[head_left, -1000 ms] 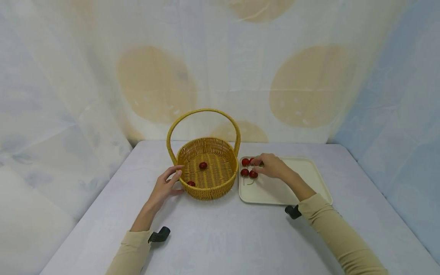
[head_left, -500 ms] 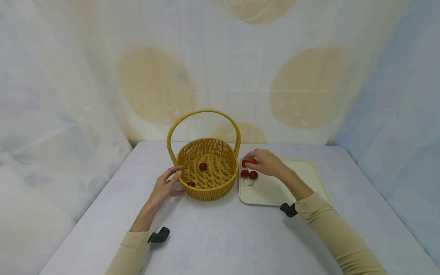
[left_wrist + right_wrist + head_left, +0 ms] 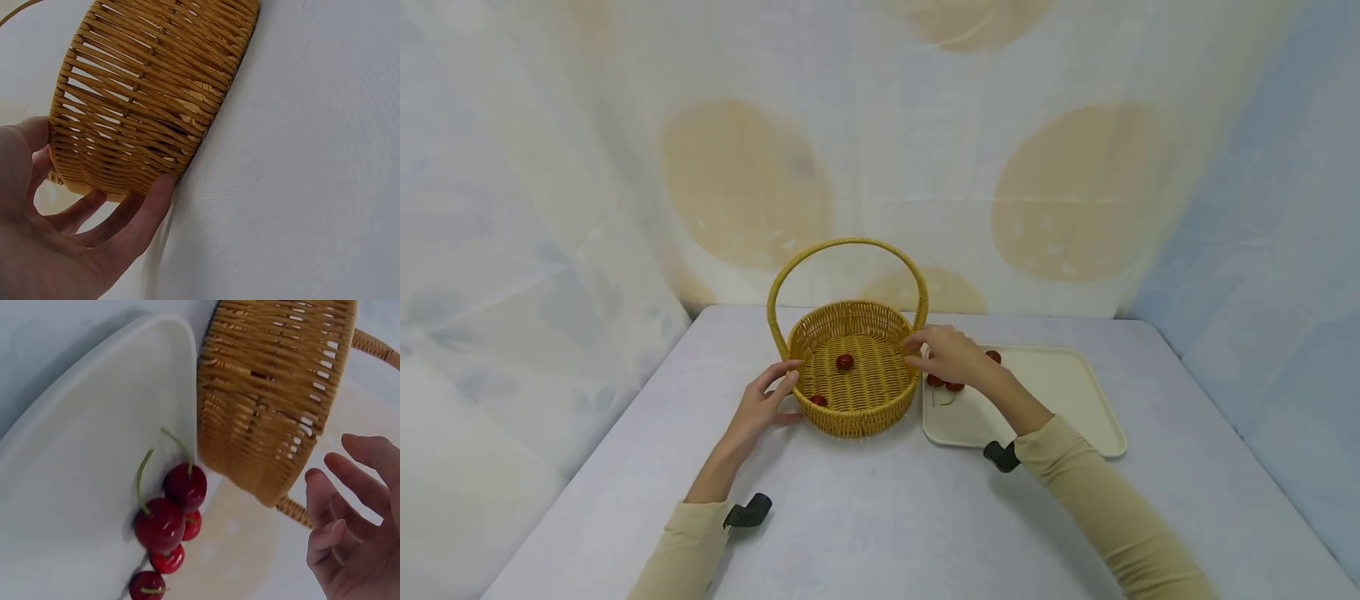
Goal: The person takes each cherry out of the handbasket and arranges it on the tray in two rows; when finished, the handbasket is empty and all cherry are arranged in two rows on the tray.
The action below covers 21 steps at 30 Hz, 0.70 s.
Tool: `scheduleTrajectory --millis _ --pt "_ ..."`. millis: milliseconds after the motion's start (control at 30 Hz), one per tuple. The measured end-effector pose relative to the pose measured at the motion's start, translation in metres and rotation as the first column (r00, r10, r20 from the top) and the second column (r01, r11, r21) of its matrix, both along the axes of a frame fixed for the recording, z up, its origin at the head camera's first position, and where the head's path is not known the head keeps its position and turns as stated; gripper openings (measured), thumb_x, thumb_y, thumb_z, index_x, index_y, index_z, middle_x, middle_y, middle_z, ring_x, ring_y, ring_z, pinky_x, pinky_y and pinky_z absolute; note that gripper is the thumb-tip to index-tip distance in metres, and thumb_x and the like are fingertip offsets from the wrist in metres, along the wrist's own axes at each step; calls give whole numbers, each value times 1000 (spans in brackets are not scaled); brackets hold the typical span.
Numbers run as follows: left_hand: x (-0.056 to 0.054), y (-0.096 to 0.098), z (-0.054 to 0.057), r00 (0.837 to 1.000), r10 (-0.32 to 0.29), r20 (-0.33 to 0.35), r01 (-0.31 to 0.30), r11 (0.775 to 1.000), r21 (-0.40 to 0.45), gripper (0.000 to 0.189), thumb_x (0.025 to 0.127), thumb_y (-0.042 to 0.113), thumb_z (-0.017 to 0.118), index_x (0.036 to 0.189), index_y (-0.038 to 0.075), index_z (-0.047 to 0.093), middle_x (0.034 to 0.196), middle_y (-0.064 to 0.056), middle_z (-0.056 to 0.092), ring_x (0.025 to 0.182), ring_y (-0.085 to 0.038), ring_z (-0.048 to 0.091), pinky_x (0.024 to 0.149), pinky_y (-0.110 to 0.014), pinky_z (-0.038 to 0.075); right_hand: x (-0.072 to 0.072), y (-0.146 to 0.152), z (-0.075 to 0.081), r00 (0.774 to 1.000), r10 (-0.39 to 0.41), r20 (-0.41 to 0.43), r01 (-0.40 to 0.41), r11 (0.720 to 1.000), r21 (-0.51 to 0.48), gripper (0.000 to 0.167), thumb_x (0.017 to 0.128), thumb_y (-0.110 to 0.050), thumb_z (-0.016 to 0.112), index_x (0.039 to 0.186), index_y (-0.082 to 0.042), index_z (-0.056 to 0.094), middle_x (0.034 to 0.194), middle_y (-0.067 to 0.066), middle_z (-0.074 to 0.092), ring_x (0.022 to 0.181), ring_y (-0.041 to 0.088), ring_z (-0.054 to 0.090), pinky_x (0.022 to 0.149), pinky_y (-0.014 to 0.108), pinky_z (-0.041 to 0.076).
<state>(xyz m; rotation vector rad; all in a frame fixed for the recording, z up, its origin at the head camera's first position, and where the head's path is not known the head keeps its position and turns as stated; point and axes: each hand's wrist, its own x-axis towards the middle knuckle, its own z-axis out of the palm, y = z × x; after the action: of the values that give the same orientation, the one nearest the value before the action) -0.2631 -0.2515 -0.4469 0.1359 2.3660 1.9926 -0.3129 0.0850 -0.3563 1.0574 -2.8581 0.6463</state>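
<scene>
A yellow wicker basket (image 3: 852, 423) with a tall handle stands left of a cream tray (image 3: 1045, 417). Two dark red cherries lie inside it, one cherry (image 3: 845, 362) near the middle and another cherry (image 3: 818, 401) by the near left wall. My left hand (image 3: 758, 414) holds the basket's left side, its fingers spread between rim and base in the left wrist view. Over the basket's right rim hovers my right hand (image 3: 951, 357), fingers loosely bent and apart, with nothing between them in the right wrist view (image 3: 356, 519). Several stemmed cherries (image 3: 159, 525) cluster on the tray, partly hidden by that hand in the head view.
The tray's left edge sits close to the basket. A white table (image 3: 865, 517) carries both, with a patterned cloth (image 3: 880, 150) hanging behind it. A dark wrist camera mount (image 3: 748, 511) juts from the left sleeve, and another mount (image 3: 1000, 456) from the right one.
My right hand has moved left from above the tray's cherries to the basket's right rim. My left hand has stayed at the basket's left side, and the two cherries inside have not moved.
</scene>
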Motion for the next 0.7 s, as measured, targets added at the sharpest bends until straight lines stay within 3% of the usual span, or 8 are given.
scheduleTrajectory --millis 167,267,467,700 --pt "6 2 11 1000 -17 25 17 1000 21 51 102 37 52 146 12 43 157 -7 31 139 -44 39 89 -59 55 0 -17 -2 999 20 28 -20 1000 2 32 96 -27 64 122 -9 68 114 8 72 108 24 67 89 38 58" --pt "11 5 20 999 -24 35 24 999 23 49 103 33 51 146 11 43 157 -9 31 139 -45 39 90 -60 54 0 -27 -5 998 48 38 -48 999 -2 32 96 -27 65 122 -9 68 116 8 71 109 23 67 91 38 58" --pt "14 5 25 999 -27 39 26 1000 13 49 103 33 51 145 10 44 157 -10 31 139 -45 39 91 -59 55 0 -46 -13 994 105 7 -105 994 5 27 95 -22 66 117 -7 69 110 9 73 104 22 68 90 37 58" --pt "13 5 24 999 -27 37 26 999 18 48 103 32 51 145 10 43 156 -12 31 139 -45 39 90 -59 55 1 -66 -20 994 110 27 -111 993 31 25 94 -23 66 116 -11 70 102 2 74 96 19 69 78 30 60"
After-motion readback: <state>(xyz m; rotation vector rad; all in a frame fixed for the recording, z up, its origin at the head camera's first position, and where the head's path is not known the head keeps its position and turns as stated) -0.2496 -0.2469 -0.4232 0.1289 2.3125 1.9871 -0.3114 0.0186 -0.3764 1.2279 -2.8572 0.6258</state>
